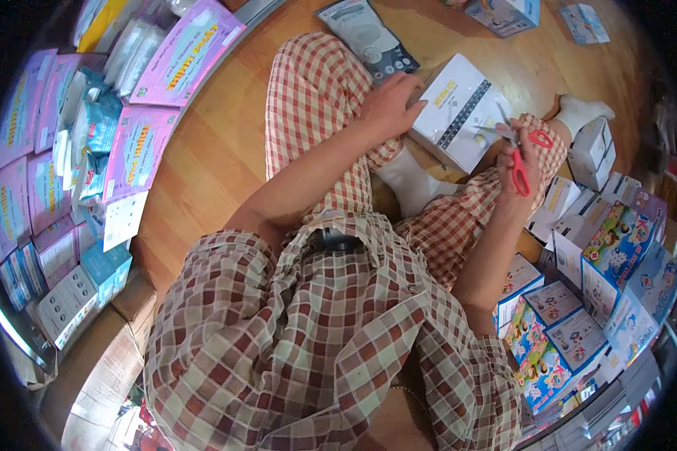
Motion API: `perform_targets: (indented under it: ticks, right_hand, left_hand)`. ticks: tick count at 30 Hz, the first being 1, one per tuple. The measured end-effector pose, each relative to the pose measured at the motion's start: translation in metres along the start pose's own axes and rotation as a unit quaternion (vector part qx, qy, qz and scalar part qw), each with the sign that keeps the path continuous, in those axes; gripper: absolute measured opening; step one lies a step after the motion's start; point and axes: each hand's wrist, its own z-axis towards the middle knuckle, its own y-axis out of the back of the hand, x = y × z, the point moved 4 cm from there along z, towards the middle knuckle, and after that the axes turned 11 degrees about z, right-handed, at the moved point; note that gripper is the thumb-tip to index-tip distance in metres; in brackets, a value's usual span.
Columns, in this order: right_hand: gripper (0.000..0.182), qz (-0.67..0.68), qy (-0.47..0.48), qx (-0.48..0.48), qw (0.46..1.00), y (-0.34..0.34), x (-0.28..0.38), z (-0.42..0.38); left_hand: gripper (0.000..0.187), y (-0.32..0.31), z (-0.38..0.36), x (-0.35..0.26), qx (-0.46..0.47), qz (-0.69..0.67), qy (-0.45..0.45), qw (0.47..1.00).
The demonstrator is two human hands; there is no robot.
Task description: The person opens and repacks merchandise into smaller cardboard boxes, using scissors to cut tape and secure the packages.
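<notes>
A white box (445,113) with a dark printed strip across its top sits on the floor between my legs. My left hand (393,107) rests against the box's left side, thumb along its edge and the other fingers partly hidden. To the right of the box, my right hand (520,154) is closed on a pair of scissors (520,171) with red handles. The scissor blades are apart and point left, over the box's right edge. Just beyond my left hand lies a grey and dark plastic packet (365,37).
Pink and purple boxes (174,64) and wrapped packs stand stacked at the left. Blue, white and colourful boxes (613,255) are piled at the right. Near my foot stands a small white box (593,152). Two blue-white boxes, one of them tall (504,15), lie at the back.
</notes>
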Motion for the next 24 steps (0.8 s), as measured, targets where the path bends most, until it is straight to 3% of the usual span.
perform_targets:
  ticks: [1, 3, 4, 7, 9, 11, 12, 13, 15, 16, 17, 19, 20, 21, 23, 24]
  right_hand:
    - [0.033, 0.002, 0.009, 0.001, 1.000, -0.006, -0.003, -0.004]
    - [0.027, -0.181, 0.029, 0.047, 0.982, -0.019, -0.006, -0.013]
    - [0.027, -0.179, 0.042, 0.043, 0.982, -0.028, -0.009, -0.020]
    - [0.025, -0.330, 0.009, 0.015, 0.944, -0.057, -0.018, -0.041]
    - [0.023, -0.364, -0.003, 0.068, 0.929, -0.058, -0.027, -0.044]
    - [0.023, -0.362, -0.015, 0.078, 0.929, -0.063, -0.030, -0.052]
    - [0.022, -0.358, -0.033, 0.089, 0.929, -0.064, -0.031, -0.056]
    - [0.022, -0.359, -0.030, 0.087, 0.929, -0.062, -0.028, -0.059]
    - [0.026, -0.266, -0.128, 0.120, 0.948, -0.054, -0.027, -0.064]
    - [0.030, -0.227, -0.139, 0.139, 0.954, -0.050, -0.027, -0.066]
    - [0.030, -0.228, -0.137, 0.140, 0.954, -0.047, -0.029, -0.067]
    - [0.036, -0.073, -0.067, 0.174, 0.980, -0.050, -0.027, -0.071]
    - [0.042, 0.006, -0.087, 0.212, 0.973, -0.055, -0.027, -0.073]
    - [0.042, 0.006, -0.088, 0.213, 0.973, -0.054, -0.028, -0.074]
    - [0.049, -0.155, -0.018, 0.157, 0.975, -0.046, -0.027, -0.072]
    - [0.054, -0.131, 0.015, 0.206, 0.970, -0.050, -0.029, -0.073]
  left_hand:
    - [0.034, 0.002, 0.002, -0.004, 0.000, -0.001, -0.010, 1.000]
    - [0.046, 0.019, 0.001, -0.021, -0.106, 0.017, -0.114, 0.988]
    - [0.057, 0.027, 0.001, -0.033, -0.074, -0.016, -0.151, 0.986]
    - [0.059, 0.032, -0.005, -0.069, 0.003, 0.032, -0.257, 0.966]
    - [0.059, 0.026, -0.007, -0.078, 0.020, 0.015, -0.269, 0.963]
    - [0.047, 0.015, -0.006, -0.081, 0.191, -0.049, -0.264, 0.944]
    - [0.031, 0.014, -0.008, -0.081, 0.189, -0.057, -0.281, 0.939]
    - [0.031, 0.013, -0.007, -0.078, 0.188, -0.058, -0.284, 0.938]
    - [0.018, 0.001, -0.008, -0.069, 0.391, -0.277, -0.154, 0.864]
    - [0.014, 0.000, -0.010, -0.068, 0.433, -0.337, -0.109, 0.829]
    - [0.014, -0.001, -0.010, -0.068, 0.433, -0.337, -0.112, 0.829]
    - [0.014, -0.001, -0.010, -0.067, 0.437, -0.430, -0.056, 0.788]
    - [0.014, -0.001, -0.011, -0.069, 0.437, -0.429, -0.056, 0.788]
    - [0.015, 0.000, -0.011, -0.069, 0.414, -0.467, -0.012, 0.781]
    - [0.015, -0.001, -0.009, -0.068, 0.389, -0.502, 0.031, 0.772]
    - [0.016, -0.003, -0.009, -0.067, 0.385, -0.487, 0.025, 0.783]
